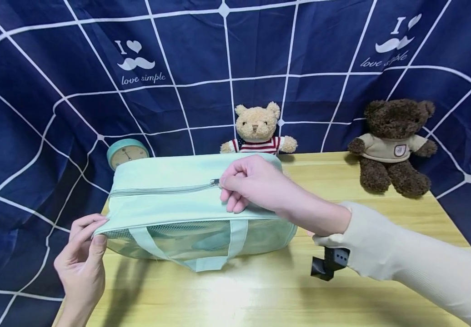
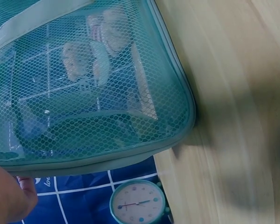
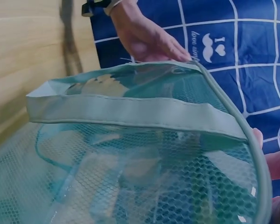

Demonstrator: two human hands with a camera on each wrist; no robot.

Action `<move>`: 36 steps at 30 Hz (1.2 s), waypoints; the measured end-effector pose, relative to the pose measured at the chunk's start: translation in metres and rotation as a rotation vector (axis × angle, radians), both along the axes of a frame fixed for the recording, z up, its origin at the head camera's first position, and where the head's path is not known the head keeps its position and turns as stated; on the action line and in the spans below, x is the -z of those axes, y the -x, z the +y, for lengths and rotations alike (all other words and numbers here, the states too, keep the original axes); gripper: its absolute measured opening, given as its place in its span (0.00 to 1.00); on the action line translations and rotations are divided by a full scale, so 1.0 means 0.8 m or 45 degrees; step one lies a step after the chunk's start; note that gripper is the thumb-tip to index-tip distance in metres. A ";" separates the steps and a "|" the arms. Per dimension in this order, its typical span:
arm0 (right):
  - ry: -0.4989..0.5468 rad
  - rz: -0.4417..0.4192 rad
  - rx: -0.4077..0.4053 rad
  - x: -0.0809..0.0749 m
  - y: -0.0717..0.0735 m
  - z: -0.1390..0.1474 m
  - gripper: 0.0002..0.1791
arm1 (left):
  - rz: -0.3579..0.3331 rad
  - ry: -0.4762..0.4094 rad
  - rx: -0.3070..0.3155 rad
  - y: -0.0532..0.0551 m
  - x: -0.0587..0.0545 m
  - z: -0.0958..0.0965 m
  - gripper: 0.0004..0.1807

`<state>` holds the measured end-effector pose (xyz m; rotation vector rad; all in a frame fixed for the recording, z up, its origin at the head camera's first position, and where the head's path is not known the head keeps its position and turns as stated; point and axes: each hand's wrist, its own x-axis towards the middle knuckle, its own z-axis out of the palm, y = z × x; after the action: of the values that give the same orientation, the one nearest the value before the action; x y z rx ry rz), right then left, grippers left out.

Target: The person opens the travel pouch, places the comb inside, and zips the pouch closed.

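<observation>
A mint-green zip bag (image 1: 170, 170) with mesh and clear sides lies across the table. My left hand (image 1: 82, 256) pinches its near left top corner between thumb and fingers. On top, my right hand (image 1: 253, 181) pinches the zipper pull (image 1: 215, 181) around mid-length. The grey zipper (image 1: 157, 190) runs from the left end to that pull; beyond it, my hand covers the line. A handle strap (image 1: 211, 263) hangs down the near side. The left wrist view shows the mesh side (image 2: 107, 107) close up; the right wrist view shows the strap (image 3: 130, 109) and my left hand (image 3: 151, 42) at the corner.
Behind the bag stand a round teal clock (image 1: 127, 153) at left and a light teddy bear (image 1: 257, 125) in a striped top. A dark brown teddy bear (image 1: 395, 145) sits at the back right. A blue checked cloth (image 1: 202, 50) hangs around the wooden table (image 1: 260, 290).
</observation>
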<state>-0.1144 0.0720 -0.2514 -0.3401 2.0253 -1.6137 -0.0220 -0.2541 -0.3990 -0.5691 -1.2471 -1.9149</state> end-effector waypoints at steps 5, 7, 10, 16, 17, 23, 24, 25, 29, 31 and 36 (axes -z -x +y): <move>-0.030 0.018 -0.014 -0.001 0.000 -0.022 0.08 | -0.008 0.010 -0.010 -0.001 0.001 -0.003 0.12; -0.034 0.015 -0.025 -0.002 0.001 -0.030 0.08 | -0.011 0.010 -0.010 -0.001 0.003 -0.004 0.12; -0.038 0.002 -0.030 -0.004 0.002 -0.043 0.08 | -0.019 0.017 -0.009 0.001 0.004 -0.007 0.11; -0.045 -0.027 -0.046 -0.009 0.004 -0.066 0.08 | -0.034 0.013 -0.013 0.001 0.008 -0.010 0.10; -0.050 -0.029 -0.051 -0.010 0.005 -0.069 0.09 | -0.036 0.011 -0.015 0.000 0.009 -0.010 0.10; -0.127 0.007 -0.037 -0.023 0.018 -0.067 0.12 | -0.041 0.022 -0.021 -0.001 0.012 -0.009 0.10; -0.139 0.010 -0.035 -0.025 0.020 -0.065 0.12 | -0.042 0.026 -0.023 -0.001 0.012 -0.008 0.10; -0.149 0.009 -0.035 -0.026 0.021 -0.063 0.12 | -0.043 0.030 -0.026 -0.001 0.012 -0.008 0.10; -0.120 -0.024 -0.062 -0.027 0.020 -0.059 0.12 | -0.045 0.034 -0.029 0.000 0.010 -0.008 0.10; -0.083 -0.051 -0.084 -0.026 0.017 -0.061 0.11 | -0.040 0.032 -0.029 0.001 0.010 -0.009 0.10; -0.019 -0.039 -0.111 -0.025 0.008 -0.074 0.10 | -0.032 0.034 -0.023 0.000 0.011 -0.009 0.10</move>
<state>-0.1210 0.0131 -0.2310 -0.3901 1.9709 -1.5411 -0.0220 -0.2617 -0.4075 -0.5476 -1.2911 -1.8986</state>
